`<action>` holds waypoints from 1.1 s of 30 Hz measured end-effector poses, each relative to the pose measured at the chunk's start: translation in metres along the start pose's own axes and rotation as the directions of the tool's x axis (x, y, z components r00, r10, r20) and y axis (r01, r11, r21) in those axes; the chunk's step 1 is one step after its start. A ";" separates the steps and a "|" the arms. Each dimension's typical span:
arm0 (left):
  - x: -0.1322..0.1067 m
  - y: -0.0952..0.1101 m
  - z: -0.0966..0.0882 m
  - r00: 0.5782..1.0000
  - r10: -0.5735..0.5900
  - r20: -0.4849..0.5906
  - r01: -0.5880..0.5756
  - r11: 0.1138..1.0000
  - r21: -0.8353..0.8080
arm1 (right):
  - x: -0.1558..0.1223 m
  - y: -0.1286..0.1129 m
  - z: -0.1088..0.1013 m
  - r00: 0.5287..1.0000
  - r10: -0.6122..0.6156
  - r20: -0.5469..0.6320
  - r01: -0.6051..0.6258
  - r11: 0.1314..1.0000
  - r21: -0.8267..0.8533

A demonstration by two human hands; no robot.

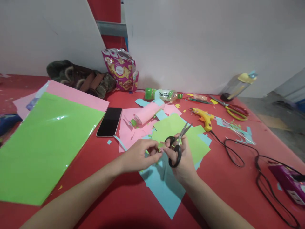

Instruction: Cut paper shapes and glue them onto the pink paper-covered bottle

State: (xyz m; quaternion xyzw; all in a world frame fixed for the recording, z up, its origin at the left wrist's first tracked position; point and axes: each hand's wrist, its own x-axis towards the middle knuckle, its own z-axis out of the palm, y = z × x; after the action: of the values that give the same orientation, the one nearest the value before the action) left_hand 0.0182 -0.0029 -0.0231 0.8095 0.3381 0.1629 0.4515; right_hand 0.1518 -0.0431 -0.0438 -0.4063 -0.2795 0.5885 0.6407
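Observation:
My left hand (143, 154) pinches a small green paper piece (161, 145) between thumb and fingers. Black-handled scissors (178, 143) hang on my right hand (182, 159), their blades slightly apart and pointing up and away. The tips of my right fingers also reach the green piece, close to my left fingertips. Beneath both hands lie blue paper sheets (164, 194) and light green paper (197, 144). Just beyond my left hand, a bottle wrapped in pink paper (150, 113) rests on its side over pink scraps (133, 136).
A phone (109, 122) and plastic-covered green sheets (52, 140) lie left. A yellow glue gun (203, 117) trails its black cord to a purple power strip (288, 183). Behind are a snack bag (121, 70), a green-capped bottle (163, 94), larger scissors (234, 109) and a tumbler (238, 86).

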 end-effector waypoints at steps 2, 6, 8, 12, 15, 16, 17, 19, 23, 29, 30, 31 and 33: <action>0.001 -0.001 0.007 0.999 -0.005 -0.034 0.004 1.000 -0.013 | -0.001 0.001 0.001 0.999 -0.023 -0.029 0.023 1.000 -0.005; 0.002 -0.001 0.017 0.988 -0.076 -0.131 0.072 0.997 -0.039 | -0.005 0.003 0.003 0.996 -0.074 -0.053 0.072 0.996 -0.043; 0.002 -0.001 0.020 0.983 -0.091 -0.160 0.079 0.994 -0.080 | -0.005 0.005 0.004 0.993 -0.103 -0.058 0.099 0.993 -0.067; 0.003 -0.002 0.021 0.975 -0.081 -0.206 0.056 0.991 -0.124 | -0.006 0.006 0.003 0.990 -0.128 -0.052 0.123 0.989 -0.088; 0.002 -0.003 0.017 0.982 -0.083 -0.169 0.065 0.992 -0.111 | -0.006 0.007 0.001 0.991 -0.127 -0.029 0.124 0.989 -0.086; 0.002 -0.003 0.016 0.986 -0.076 -0.146 0.062 0.993 -0.100 | -0.006 0.007 0.001 0.992 -0.124 -0.017 0.122 0.989 -0.089; 0.002 -0.004 0.014 0.990 -0.066 -0.122 0.055 0.995 -0.087 | -0.005 0.006 0.000 0.993 -0.115 0.001 0.114 0.989 -0.096; 0.002 -0.005 0.010 0.997 -0.036 -0.073 0.032 0.998 -0.060 | -0.004 0.005 -0.001 0.997 -0.076 0.031 0.079 0.990 -0.115; 0.001 -0.007 0.001 1.000 0.004 0.019 -0.004 1.000 0.006 | -0.002 0.003 -0.001 0.995 0.020 0.094 -0.006 0.989 -0.146; -0.002 -0.004 -0.010 0.996 -0.034 0.078 0.032 0.999 0.026 | -0.002 0.002 -0.001 0.988 0.073 0.135 -0.051 0.986 -0.157; -0.002 -0.003 -0.011 0.996 -0.053 0.071 0.052 0.999 0.012 | -0.002 0.002 -0.001 0.992 0.058 0.112 -0.041 0.987 -0.153; -0.002 -0.001 -0.013 0.996 -0.066 0.063 0.066 0.998 0.001 | -0.002 0.002 -0.001 0.995 0.043 0.088 -0.029 0.989 -0.148; -0.002 0.000 -0.015 0.996 -0.080 0.042 0.081 0.997 -0.009 | -0.002 0.003 -0.001 0.999 0.012 0.049 -0.005 0.991 -0.135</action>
State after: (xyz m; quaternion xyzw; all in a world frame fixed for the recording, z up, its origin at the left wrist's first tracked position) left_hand 0.0087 0.0051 -0.0149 0.7961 0.3600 0.1295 0.4689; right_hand 0.1510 -0.0455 -0.0464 -0.4352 -0.3327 0.5809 0.6020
